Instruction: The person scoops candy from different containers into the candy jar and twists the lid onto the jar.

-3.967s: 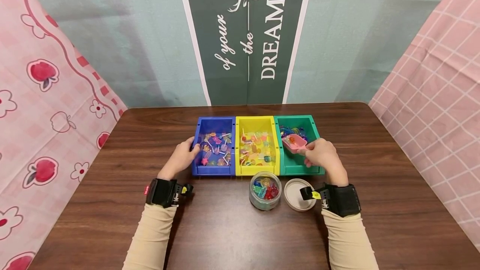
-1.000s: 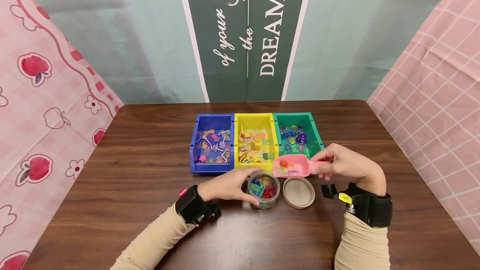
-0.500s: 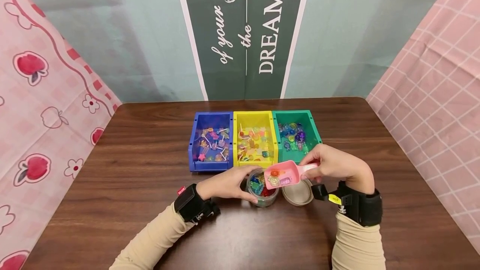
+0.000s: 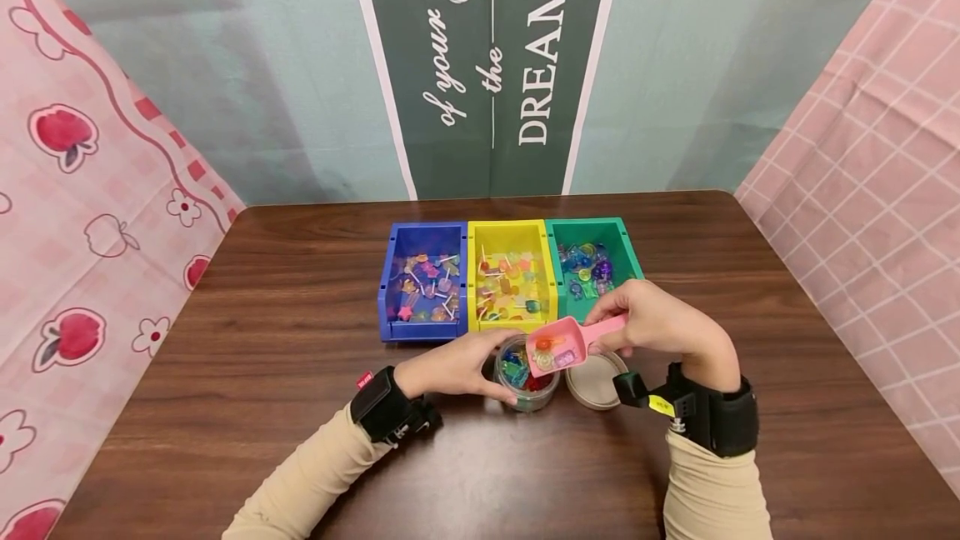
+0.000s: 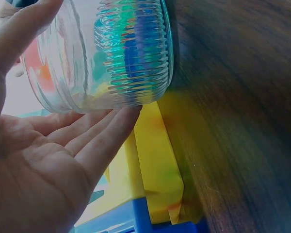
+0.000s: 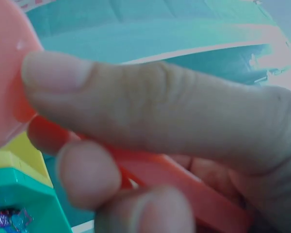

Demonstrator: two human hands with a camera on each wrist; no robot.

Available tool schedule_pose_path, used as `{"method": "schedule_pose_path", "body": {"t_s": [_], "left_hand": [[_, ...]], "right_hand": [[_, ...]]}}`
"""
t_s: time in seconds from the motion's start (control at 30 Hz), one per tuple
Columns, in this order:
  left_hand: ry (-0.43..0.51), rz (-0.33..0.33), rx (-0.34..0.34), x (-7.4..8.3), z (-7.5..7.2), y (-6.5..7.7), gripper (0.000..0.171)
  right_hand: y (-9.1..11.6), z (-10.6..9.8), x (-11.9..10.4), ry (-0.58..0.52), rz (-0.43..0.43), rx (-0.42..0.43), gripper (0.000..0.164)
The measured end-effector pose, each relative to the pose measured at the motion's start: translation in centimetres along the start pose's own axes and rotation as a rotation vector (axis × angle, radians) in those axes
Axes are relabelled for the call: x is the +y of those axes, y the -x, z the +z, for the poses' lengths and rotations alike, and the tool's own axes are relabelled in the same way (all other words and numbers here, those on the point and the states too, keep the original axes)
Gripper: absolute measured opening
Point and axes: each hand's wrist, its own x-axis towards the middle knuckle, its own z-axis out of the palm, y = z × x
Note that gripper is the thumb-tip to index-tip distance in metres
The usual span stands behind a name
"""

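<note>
My right hand (image 4: pixel 652 323) pinches the handle of a pink scoop (image 4: pixel 558 346), thumb on top and fingers curled beneath, as the right wrist view (image 6: pixel 150 107) shows. Several small colourful charms lie in the scoop, which tilts over the mouth of a glass jar (image 4: pixel 517 398). Red, blue and green pieces fill part of the ribbed jar, clear in the left wrist view (image 5: pixel 131 48). My left hand (image 4: pixel 457 365) holds the upright jar by its side, thumb at the near side and fingers at the far side. The scoop hides part of the jar's opening.
Behind the jar stand a blue bin (image 4: pixel 386 294), a yellow bin (image 4: pixel 553 273) and a green bin (image 4: pixel 630 248), joined in a row with small charms inside. A round lid (image 4: pixel 597 382) lies right of the jar on the wooden table (image 4: pixel 300 290).
The scoop came out of the green bin and moved left over the jar, now tilting more. My left hand left the blue bin and took hold of the jar.
</note>
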Motion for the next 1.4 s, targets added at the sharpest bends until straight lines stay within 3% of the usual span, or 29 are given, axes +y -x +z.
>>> {"method": "schedule_pose_path", "body": {"t_s": [0.73, 0.9, 1.27, 1.4], "left_hand": [[-0.020, -0.018, -0.004, -0.1, 0.1, 0.1, 0.083], [-0.038, -0.016, 0.000, -0.1, 0.1, 0.1, 0.084], [-0.039, -0.011, 0.001, 0.1, 0.1, 0.0, 0.085], [-0.035, -0.017, -0.002, 0.1, 0.0, 0.2, 0.085]], "right_hand": [[0.9, -0.1, -0.8, 0.046, -0.013, 0.042, 0.024], [1.6, -0.4, -1.0, 0.072, -0.033, 0.089, 0.021], [4.1, -1.8, 0.2, 0.110, 0.097, 0.258, 0.011], [4.5, -2.2, 0.7, 0.119, 0.164, 0.314, 0.020]]}}
